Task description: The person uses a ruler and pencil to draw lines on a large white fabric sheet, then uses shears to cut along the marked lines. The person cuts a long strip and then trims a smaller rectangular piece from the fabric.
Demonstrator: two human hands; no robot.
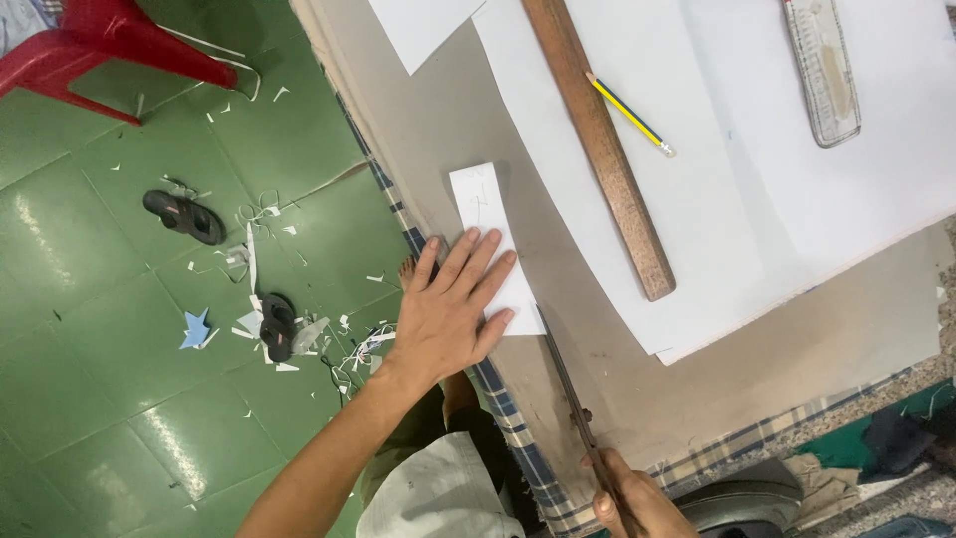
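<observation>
My left hand (445,311), fingers spread, pins the paper strip (491,244); my right hand (637,503) grips the long blade (568,384), which may slip toward my fingertips.

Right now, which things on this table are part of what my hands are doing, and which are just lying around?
In use:
left hand pressing flat on the small white paper piece
right hand gripping the scissors

Lying about:
wooden ruler
yellow pencil
clear plastic ruler
large white sheets

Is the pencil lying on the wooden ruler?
No: the pencil lies on the white sheet just beside the wooden ruler, to its right in the picture.
</observation>
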